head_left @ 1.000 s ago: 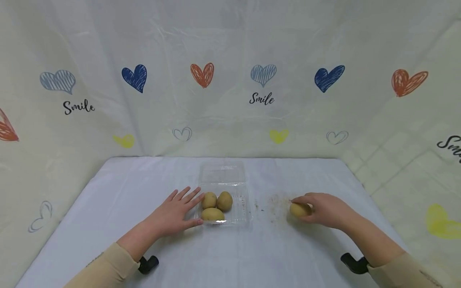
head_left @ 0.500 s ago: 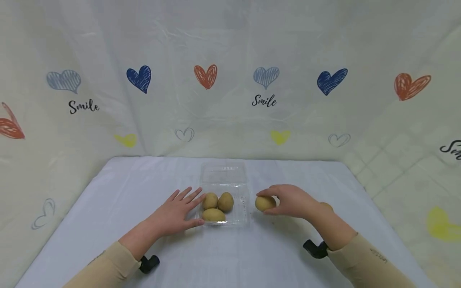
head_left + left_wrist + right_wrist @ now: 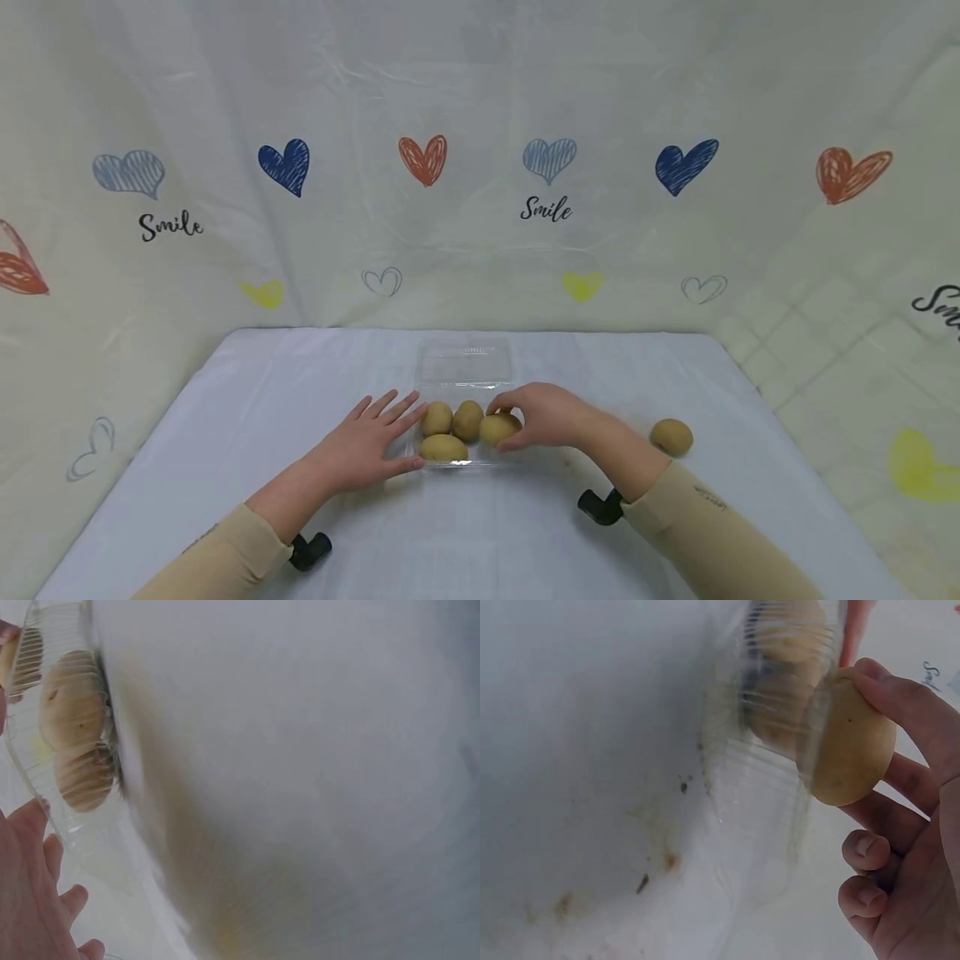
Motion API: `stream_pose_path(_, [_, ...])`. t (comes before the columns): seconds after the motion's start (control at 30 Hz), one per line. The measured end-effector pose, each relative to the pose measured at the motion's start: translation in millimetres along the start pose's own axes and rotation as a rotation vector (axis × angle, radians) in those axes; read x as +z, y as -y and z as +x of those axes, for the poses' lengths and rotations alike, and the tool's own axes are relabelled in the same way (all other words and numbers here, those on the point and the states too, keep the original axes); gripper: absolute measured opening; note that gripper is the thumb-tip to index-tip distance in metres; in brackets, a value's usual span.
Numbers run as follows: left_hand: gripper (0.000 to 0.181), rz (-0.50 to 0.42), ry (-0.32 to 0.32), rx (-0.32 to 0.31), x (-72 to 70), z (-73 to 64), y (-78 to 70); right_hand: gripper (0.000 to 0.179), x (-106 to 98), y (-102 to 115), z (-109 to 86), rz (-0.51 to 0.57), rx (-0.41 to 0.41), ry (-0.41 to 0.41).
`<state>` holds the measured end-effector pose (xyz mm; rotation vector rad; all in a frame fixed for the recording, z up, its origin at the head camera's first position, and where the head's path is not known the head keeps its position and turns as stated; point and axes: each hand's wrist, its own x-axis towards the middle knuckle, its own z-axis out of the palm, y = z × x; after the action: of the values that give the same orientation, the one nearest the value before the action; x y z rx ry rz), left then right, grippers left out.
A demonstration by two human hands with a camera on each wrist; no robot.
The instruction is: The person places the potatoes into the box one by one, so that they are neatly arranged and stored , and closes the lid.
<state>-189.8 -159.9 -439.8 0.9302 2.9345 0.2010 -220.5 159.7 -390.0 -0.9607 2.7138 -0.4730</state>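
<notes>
A clear plastic clamshell box (image 3: pixel 480 460) stands with its lid (image 3: pixel 463 364) folded back. Three potatoes lie in its left part: one at the front (image 3: pixel 443 448), two behind it. My right hand (image 3: pixel 551 415) pinches another potato (image 3: pixel 500 430) between thumb and fingers over the box's right side. In the right wrist view that potato (image 3: pixel 851 742) is right at the rim, partly behind the clear wall. My left hand (image 3: pixel 367 446) has its fingers spread straight, thumb and fingertips at the box's left edge.
One more potato (image 3: pixel 671 437) lies on the white cloth at the right, beside my right forearm. Bits of dirt (image 3: pixel 643 883) mark the cloth right of the box. A backdrop printed with hearts (image 3: pixel 422 160) rises behind the table.
My right hand has carried a potato leftward from the right side of the table to the box, uncovering the potato left on the cloth. The left hand has stayed in place.
</notes>
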Motion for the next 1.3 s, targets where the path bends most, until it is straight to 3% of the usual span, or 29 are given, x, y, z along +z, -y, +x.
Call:
stream_pose_path(0.4, [0.084, -0.005, 0.004, -0.005, -0.6, -1.3, -0.9, 0.033, 19.4, 3.3, 14.9, -0.076, 0.008, 0.074])
stream_pose_path(0.53, [0.085, -0.01, 0.003, -0.01, 0.1, -1.4, 0.1, 0.028, 17.4, 7.9, 17.0, -0.095, -0.009, 0.091])
stream_pose_path(0.97, [0.082, -0.042, -0.028, 0.005, 1.1, -1.9, 0.2, 0.035, 5.7, 7.3, 11.0, -0.06, 0.105, 0.15])
stream_pose_path(1.3, [0.082, -0.034, -0.03, 0.014, 0.7, -1.3, -1.1, 0.035, 10.0, 5.0, 9.1, -0.028, 0.061, 0.159])
